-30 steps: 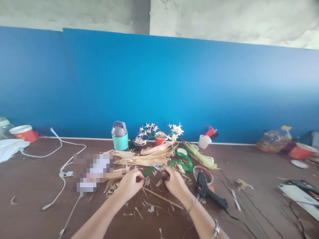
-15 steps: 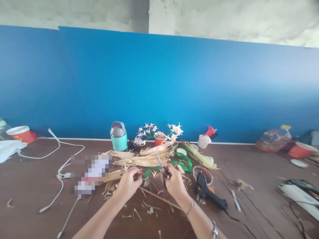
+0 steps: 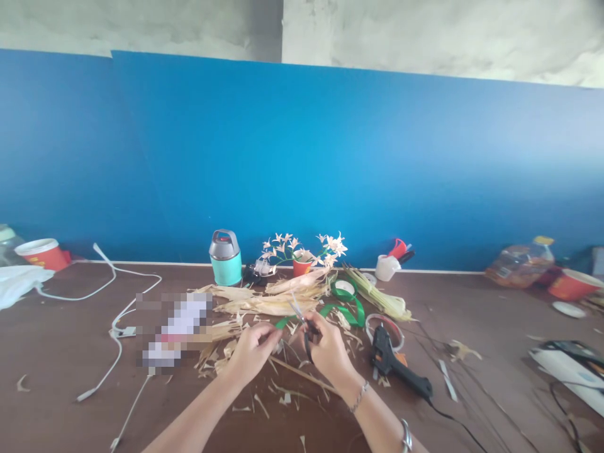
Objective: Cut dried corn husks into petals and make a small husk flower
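My right hand (image 3: 330, 352) is closed around the handles of a pair of scissors (image 3: 299, 309), whose blades point up and away to the left. The fingers of my left hand (image 3: 257, 349) are pinched together. A short stretch of green ribbon (image 3: 284, 322) shows at the left fingertips, and its end there is hidden. Farther right, more ribbon loops beside its roll (image 3: 344, 289). Pale dried corn husks (image 3: 264, 304) lie just beyond both hands. A thin stick (image 3: 302, 374) and husk scraps lie below the hands.
A black hot glue gun (image 3: 396, 365) and a roll of clear tape (image 3: 399, 340) sit at right. Behind are a turquoise flask (image 3: 225, 259), husk flowers (image 3: 333, 246) in a red cup (image 3: 302, 265), and green-yellow husks (image 3: 380, 296). White cables (image 3: 116, 314) run along the left.
My left hand has shifted slightly right, nearer the scissors. Less green ribbon shows between the hands. The scissors have moved a little left with my right hand.
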`<state>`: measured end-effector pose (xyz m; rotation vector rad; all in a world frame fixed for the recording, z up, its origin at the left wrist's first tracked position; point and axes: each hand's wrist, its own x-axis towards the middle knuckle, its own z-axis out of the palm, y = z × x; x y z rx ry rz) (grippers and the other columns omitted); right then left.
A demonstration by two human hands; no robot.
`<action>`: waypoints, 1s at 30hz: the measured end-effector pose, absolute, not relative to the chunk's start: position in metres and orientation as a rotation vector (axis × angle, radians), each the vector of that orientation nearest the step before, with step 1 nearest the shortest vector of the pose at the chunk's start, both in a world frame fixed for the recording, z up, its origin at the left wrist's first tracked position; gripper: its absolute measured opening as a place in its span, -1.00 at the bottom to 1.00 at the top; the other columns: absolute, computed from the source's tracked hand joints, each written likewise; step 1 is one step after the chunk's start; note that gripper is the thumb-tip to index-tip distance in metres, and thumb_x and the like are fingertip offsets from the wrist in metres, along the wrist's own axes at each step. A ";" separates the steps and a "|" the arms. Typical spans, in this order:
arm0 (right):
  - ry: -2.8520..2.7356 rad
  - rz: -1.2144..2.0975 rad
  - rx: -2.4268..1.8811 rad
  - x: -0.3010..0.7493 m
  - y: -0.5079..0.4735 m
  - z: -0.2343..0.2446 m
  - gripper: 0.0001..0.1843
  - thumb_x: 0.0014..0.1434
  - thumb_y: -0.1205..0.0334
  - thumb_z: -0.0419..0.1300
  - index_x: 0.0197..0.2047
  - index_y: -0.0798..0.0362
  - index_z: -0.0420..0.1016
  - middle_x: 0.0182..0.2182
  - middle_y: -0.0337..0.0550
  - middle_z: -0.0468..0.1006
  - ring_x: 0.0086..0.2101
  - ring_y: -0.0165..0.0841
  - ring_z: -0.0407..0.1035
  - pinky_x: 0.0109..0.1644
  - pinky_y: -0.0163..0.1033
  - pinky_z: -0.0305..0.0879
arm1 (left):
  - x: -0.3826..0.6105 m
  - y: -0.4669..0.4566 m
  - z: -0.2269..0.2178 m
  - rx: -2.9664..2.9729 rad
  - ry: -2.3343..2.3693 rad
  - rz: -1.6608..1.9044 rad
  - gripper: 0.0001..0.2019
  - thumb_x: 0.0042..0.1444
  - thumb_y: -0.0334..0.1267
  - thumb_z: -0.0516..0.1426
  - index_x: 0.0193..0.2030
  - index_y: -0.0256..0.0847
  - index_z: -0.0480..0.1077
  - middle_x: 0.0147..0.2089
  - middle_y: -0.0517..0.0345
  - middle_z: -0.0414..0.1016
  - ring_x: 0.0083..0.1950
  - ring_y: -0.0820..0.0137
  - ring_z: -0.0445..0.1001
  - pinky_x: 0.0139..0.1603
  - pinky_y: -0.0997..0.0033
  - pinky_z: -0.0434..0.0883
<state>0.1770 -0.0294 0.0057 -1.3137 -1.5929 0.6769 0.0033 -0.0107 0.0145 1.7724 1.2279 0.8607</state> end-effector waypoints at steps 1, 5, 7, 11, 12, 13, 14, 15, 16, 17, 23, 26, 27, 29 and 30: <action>-1.621 0.684 -1.298 0.176 -0.031 0.006 -0.72 -0.04 0.41 0.08 -0.21 0.08 0.43 -0.44 -0.17 0.52 -0.45 -0.34 0.39 -0.33 -0.32 0.29 | 0.005 -0.012 0.016 1.772 1.209 0.847 -0.78 0.02 -0.17 0.08 -0.46 -0.20 0.49 -0.45 0.15 0.49 -0.35 0.29 0.42 -0.30 0.43 0.27; -1.713 0.681 -1.230 0.172 -0.036 0.005 -0.69 -0.06 0.43 0.10 -0.19 0.06 0.44 -0.45 -0.21 0.50 -0.46 -0.38 0.36 -0.36 -0.35 0.28 | 0.007 -0.016 0.017 1.785 1.144 0.796 -0.87 -0.07 -0.29 0.12 -0.54 -0.22 0.46 -0.46 0.16 0.47 -0.36 0.33 0.40 -0.30 0.45 0.27; -1.702 0.705 -1.190 0.169 -0.038 0.005 -0.70 -0.05 0.42 0.12 -0.19 0.07 0.44 -0.46 -0.22 0.49 -0.47 -0.39 0.35 -0.37 -0.35 0.28 | 0.006 -0.017 0.016 1.781 1.088 0.770 -0.84 -0.07 -0.34 0.09 -0.58 -0.23 0.45 -0.48 0.17 0.44 -0.38 0.36 0.39 -0.29 0.46 0.26; -1.568 0.882 -1.097 0.165 -0.039 0.005 -0.75 0.01 0.35 0.15 -0.17 0.08 0.40 -0.44 -0.21 0.46 -0.44 -0.40 0.35 -0.35 -0.34 0.29 | 0.005 -0.017 0.014 1.724 0.993 0.751 -0.83 -0.05 -0.31 0.10 -0.57 -0.23 0.46 -0.47 0.19 0.42 -0.38 0.39 0.36 -0.30 0.47 0.23; -1.522 0.932 -1.083 0.164 -0.039 0.006 -0.75 0.01 0.32 0.17 -0.17 0.08 0.39 -0.43 -0.21 0.46 -0.44 -0.40 0.34 -0.35 -0.34 0.28 | 0.005 -0.017 0.013 1.689 0.991 0.758 -0.84 -0.05 -0.28 0.11 -0.56 -0.24 0.46 -0.47 0.20 0.42 -0.38 0.39 0.35 -0.31 0.47 0.23; -1.473 0.979 -1.075 0.164 -0.039 0.006 -0.75 0.01 0.30 0.19 -0.17 0.08 0.39 -0.44 -0.21 0.46 -0.43 -0.41 0.34 -0.35 -0.34 0.28 | 0.005 -0.017 0.013 1.643 1.000 0.768 -0.84 -0.05 -0.25 0.12 -0.54 -0.24 0.46 -0.48 0.21 0.41 -0.40 0.40 0.34 -0.32 0.47 0.22; -1.422 1.026 -1.070 0.164 -0.038 0.007 -0.74 0.01 0.27 0.21 -0.18 0.08 0.38 -0.45 -0.22 0.45 -0.44 -0.41 0.33 -0.36 -0.34 0.26 | 0.006 -0.017 0.013 1.585 1.022 0.785 -0.83 -0.04 -0.22 0.13 -0.53 -0.24 0.46 -0.50 0.22 0.39 -0.41 0.41 0.32 -0.34 0.47 0.21; -1.371 1.067 -1.068 0.164 -0.038 0.008 -0.73 -0.01 0.24 0.24 -0.19 0.08 0.39 -0.46 -0.23 0.44 -0.45 -0.41 0.32 -0.38 -0.35 0.25 | 0.006 -0.016 0.013 1.521 1.051 0.810 -0.81 -0.02 -0.18 0.12 -0.51 -0.24 0.45 -0.53 0.23 0.38 -0.43 0.41 0.31 -0.36 0.47 0.21; -1.329 1.101 -1.068 0.164 -0.037 0.008 -0.71 -0.03 0.21 0.27 -0.21 0.08 0.39 -0.47 -0.25 0.43 -0.45 -0.42 0.31 -0.39 -0.35 0.24 | 0.006 -0.016 0.014 1.458 1.082 0.851 -0.79 -0.01 -0.15 0.12 -0.50 -0.24 0.44 -0.54 0.24 0.37 -0.43 0.41 0.31 -0.37 0.47 0.21; -1.298 1.142 -1.067 0.164 -0.037 0.008 -0.69 -0.06 0.17 0.30 -0.23 0.08 0.40 -0.49 -0.26 0.42 -0.47 -0.43 0.30 -0.40 -0.35 0.23 | 0.005 -0.015 0.014 1.405 1.108 0.903 -0.77 0.00 -0.11 0.11 -0.49 -0.23 0.43 -0.53 0.24 0.37 -0.42 0.40 0.31 -0.36 0.47 0.21; -1.280 1.527 -1.136 0.159 -0.038 0.006 -0.51 -0.15 -0.06 0.32 -0.26 0.14 0.41 -0.59 -0.25 0.44 -0.61 -0.47 0.28 -0.58 -0.39 0.14 | 0.003 -0.014 0.014 1.361 1.139 1.141 -0.78 0.03 -0.11 0.10 -0.45 -0.22 0.40 -0.45 0.21 0.40 -0.33 0.38 0.32 -0.29 0.47 0.23; -1.266 1.640 -1.159 0.154 -0.041 0.008 -0.47 -0.18 -0.09 0.33 -0.26 0.15 0.40 -0.61 -0.24 0.46 -0.63 -0.48 0.30 -0.62 -0.42 0.11 | 0.004 -0.016 0.013 1.380 1.137 1.169 -0.79 0.07 -0.13 0.07 -0.43 -0.21 0.38 -0.44 0.23 0.38 -0.33 0.39 0.31 -0.30 0.48 0.23; -1.259 1.665 -1.155 0.153 -0.042 0.009 -0.46 -0.20 -0.09 0.34 -0.26 0.15 0.40 -0.62 -0.25 0.45 -0.63 -0.48 0.30 -0.62 -0.43 0.11 | 0.004 -0.017 0.013 1.382 1.138 1.174 -0.80 0.07 -0.13 0.07 -0.43 -0.21 0.38 -0.44 0.23 0.38 -0.33 0.39 0.32 -0.30 0.48 0.23; -1.244 1.695 -1.148 0.151 -0.044 0.011 -0.46 -0.23 -0.08 0.36 -0.28 0.14 0.40 -0.64 -0.27 0.44 -0.64 -0.49 0.30 -0.63 -0.44 0.11 | 0.005 -0.018 0.014 1.380 1.146 1.178 -0.81 0.06 -0.15 0.08 -0.44 -0.21 0.37 -0.45 0.23 0.38 -0.33 0.39 0.32 -0.30 0.48 0.24; -1.240 1.701 -1.145 0.151 -0.044 0.013 -0.46 -0.25 -0.06 0.37 -0.28 0.14 0.40 -0.64 -0.28 0.44 -0.64 -0.49 0.30 -0.63 -0.44 0.11 | 0.006 -0.018 0.014 1.377 1.148 1.177 -0.81 0.05 -0.15 0.08 -0.44 -0.21 0.37 -0.45 0.23 0.38 -0.33 0.39 0.32 -0.30 0.48 0.24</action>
